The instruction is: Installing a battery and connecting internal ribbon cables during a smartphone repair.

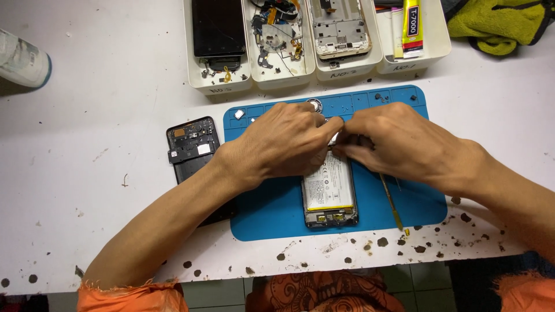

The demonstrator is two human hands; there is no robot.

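Observation:
An opened phone [328,193] with its white battery showing lies on a blue work mat [272,211]. My left hand [283,141] rests over the phone's upper end, fingers pressed down on it. My right hand [399,141] meets it from the right, fingertips pinching something small at the phone's top edge; what it pinches is hidden. A thin yellow-tipped tool [392,202] lies on the mat under my right wrist.
A black phone back frame [192,147] lies left of the mat. Several white bins [219,81] at the back hold a screen, loose parts, a phone frame and a glue tube [411,26]. A green cloth [500,23] sits at back right. Small screws lie in the mat's top slots.

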